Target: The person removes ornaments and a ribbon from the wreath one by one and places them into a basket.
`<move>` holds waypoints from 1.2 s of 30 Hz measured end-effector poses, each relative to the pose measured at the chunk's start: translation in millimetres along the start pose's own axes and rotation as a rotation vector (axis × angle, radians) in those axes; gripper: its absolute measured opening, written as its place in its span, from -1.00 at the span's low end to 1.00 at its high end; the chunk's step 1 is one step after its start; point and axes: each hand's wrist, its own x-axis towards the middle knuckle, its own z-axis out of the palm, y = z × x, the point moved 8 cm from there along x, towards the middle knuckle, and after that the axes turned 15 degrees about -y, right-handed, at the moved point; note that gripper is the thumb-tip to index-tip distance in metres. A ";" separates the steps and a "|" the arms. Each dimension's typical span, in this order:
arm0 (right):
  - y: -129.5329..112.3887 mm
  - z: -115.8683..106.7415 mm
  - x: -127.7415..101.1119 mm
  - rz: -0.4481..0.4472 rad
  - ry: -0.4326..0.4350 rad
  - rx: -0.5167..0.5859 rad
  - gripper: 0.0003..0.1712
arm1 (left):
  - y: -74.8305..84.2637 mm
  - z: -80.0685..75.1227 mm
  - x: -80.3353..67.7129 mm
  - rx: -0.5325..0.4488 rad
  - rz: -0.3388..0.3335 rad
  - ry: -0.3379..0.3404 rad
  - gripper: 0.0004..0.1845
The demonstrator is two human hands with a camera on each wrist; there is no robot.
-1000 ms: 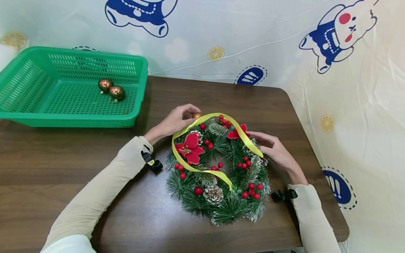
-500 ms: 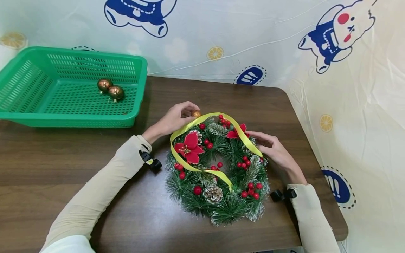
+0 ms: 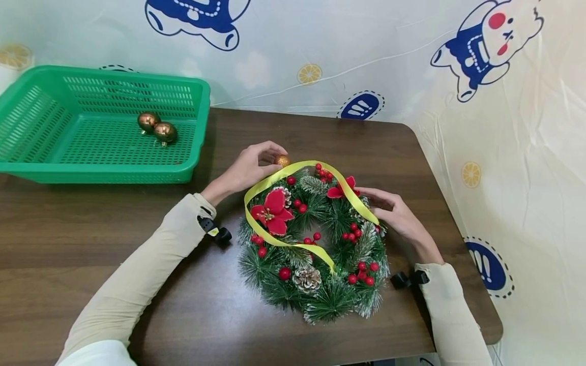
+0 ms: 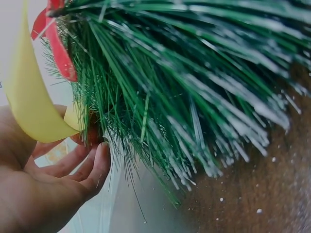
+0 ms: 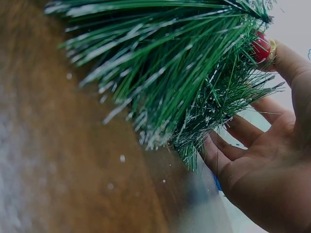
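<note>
A green Christmas wreath (image 3: 329, 305) with frosted tips, red berries, pinecones and red poinsettia flowers (image 3: 274, 211) lies on the table. A yellow ribbon (image 3: 316, 249) curves over its far and left sides. At the far left rim my left hand (image 3: 247, 165) holds a glittery gold ball (image 3: 282, 160) between thumb and fingers; in the left wrist view, needles and ribbon partly hide the ball (image 4: 87, 136). My right hand (image 3: 398, 216) grips the wreath's right rim, thumb near the ribbon's end. Seen from the right wrist, its fingers (image 5: 221, 150) curl in behind the needles.
At the back left of the brown table (image 3: 82, 229) stands a green plastic basket (image 3: 197, 127). Two shiny bronze ball ornaments (image 3: 148, 122) lie inside it. A printed cloth (image 3: 274, 91) hangs behind the table and along its right side.
My left hand has shifted slightly away from the wreath with the gold ball, and more of the ball shows. The right hand and wreath have stayed in place.
</note>
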 end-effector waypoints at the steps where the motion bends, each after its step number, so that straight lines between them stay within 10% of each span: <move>1: 0.0 -0.1 0.1 0.001 0.001 -0.001 -0.46 | 0.3 -0.3 -0.2 -0.002 0.001 0.002 -0.68; 36: -0.2 -0.4 -0.1 0.002 0.002 -0.005 -0.46 | 7.5 -13.1 -4.1 -0.032 0.032 0.040 -0.66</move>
